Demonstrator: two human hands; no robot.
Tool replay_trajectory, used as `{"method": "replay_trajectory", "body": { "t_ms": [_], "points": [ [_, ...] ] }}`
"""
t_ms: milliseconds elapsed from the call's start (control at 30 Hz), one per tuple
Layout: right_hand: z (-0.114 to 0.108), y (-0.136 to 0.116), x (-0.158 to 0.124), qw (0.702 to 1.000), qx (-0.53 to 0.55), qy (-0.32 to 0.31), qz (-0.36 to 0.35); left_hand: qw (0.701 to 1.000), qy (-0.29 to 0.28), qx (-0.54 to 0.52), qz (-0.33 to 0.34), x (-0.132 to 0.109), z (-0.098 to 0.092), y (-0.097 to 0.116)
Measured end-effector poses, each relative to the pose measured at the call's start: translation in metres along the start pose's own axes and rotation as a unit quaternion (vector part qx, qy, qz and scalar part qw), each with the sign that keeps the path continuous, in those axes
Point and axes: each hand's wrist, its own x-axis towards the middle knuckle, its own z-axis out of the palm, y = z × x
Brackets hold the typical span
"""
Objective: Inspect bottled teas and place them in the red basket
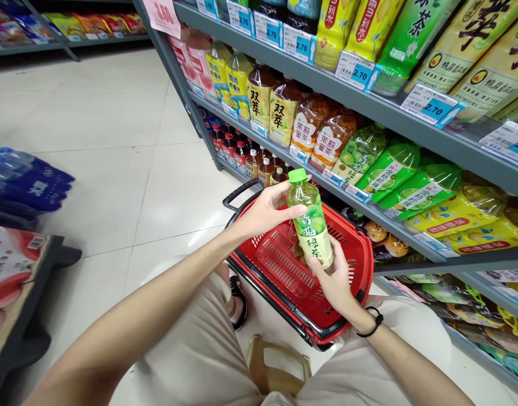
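Between my two hands, a bottle of green tea (313,223) with a green cap and a green and cream label stands slightly tilted above a red shopping basket (259,265). My left hand (276,207) grips the bottle's upper part, thumb across the front of the label. Around its base wraps my right hand (333,282), thumb on the lower label; a black band circles that wrist. Through the gap beside the bottle, something brownish and clear shows inside the basket, too hidden to name. The basket's black handle (242,194) sticks out at the far left.
Shelves of bottled drinks (280,107) with price tags run along the right. Packs of bottled water (26,180) and a dark display stand (47,259) are at the left. A tan stool (280,349) shows between my legs.
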Motion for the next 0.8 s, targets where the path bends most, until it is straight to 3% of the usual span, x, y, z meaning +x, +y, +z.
{"method": "replay_trajectory", "body": {
  "t_ms": [267, 433, 600, 700, 800],
  "points": [
    [-0.013, -0.007, 0.009, 0.981, -0.134, 0.076, -0.122, 0.999, -0.037, -0.036, -0.017, -0.004, -0.002, 0.004],
    [-0.023, -0.016, 0.015, 0.928, -0.255, 0.127, -0.242, 0.996, -0.077, -0.048, -0.008, -0.005, -0.002, 0.012],
    [-0.037, -0.016, 0.024, 0.89, -0.305, 0.148, -0.306, 0.996, -0.053, -0.067, -0.038, -0.008, 0.005, 0.013],
    [-0.043, -0.012, 0.03, 0.898, -0.284, 0.147, -0.304, 0.997, -0.034, -0.05, -0.057, -0.009, 0.005, 0.013],
    [-0.04, -0.012, 0.031, 0.932, -0.219, 0.141, -0.251, 0.995, -0.052, -0.058, -0.055, -0.008, 0.003, 0.014]
  ]
}}
